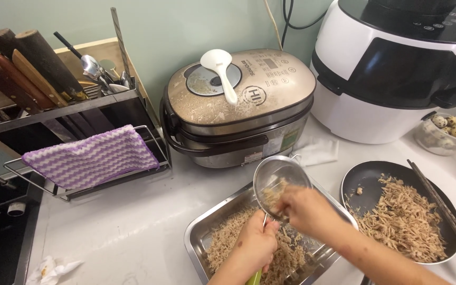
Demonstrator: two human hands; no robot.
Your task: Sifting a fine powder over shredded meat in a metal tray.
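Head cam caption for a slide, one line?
Left hand holds a mesh strainer over a steel tray while right hand rubs shredded food through.

Two hands over one steel tray (199, 237) at six o'clock, one mesh strainer (281, 177), one dark pan (365, 177) at four, two chopsticks (439, 203), one rice cooker (238, 105) at twelve, one white paddle (221, 68), one purple cloth (91, 155) at nine.

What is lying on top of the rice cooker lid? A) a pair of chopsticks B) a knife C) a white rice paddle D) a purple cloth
C: a white rice paddle lies on the lid of the gold rice cooker, while the purple cloth hangs on the rack and the chopsticks rest across the dark pan.
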